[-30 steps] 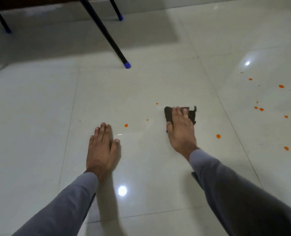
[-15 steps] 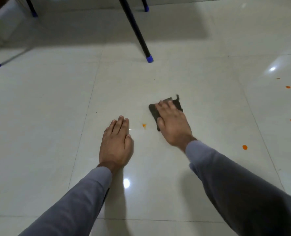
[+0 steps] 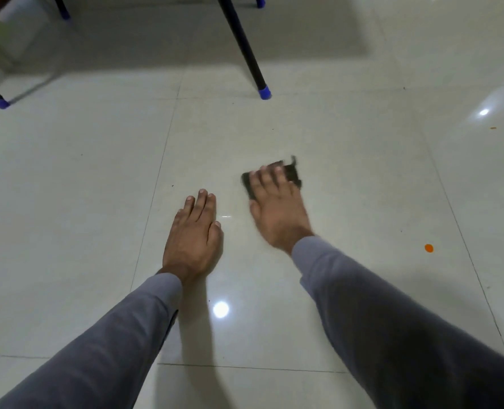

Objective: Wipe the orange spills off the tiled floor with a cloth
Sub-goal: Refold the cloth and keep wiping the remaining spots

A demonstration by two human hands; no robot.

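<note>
the small dark folded cloth (image 3: 292, 173) lies flat on the glossy pale tiled floor (image 3: 97, 178), on the middle tile ahead of the person, pinned under the right hand (image 3: 276, 208). that hand is blurred; its fingers look straight and spread, pressing down on the cloth rather than curling round it. the left hand (image 3: 193, 236) rests palm down on the floor just beside it, fingers straight and together, holding nothing, apparently as a prop.

the cloth looks thin, soft and light, so it will likely bunch or slip out if pushed from 1 edge only. a flat palm and fingers over its middle, as now, should keep it spread and dragging evenly. the shiny tile looks slippery, so it should glide with little effort.

the orange spots (image 3: 428, 248) lie well apart to the right, on the next tile; at least 4 show there, not yet wiped.
</note>
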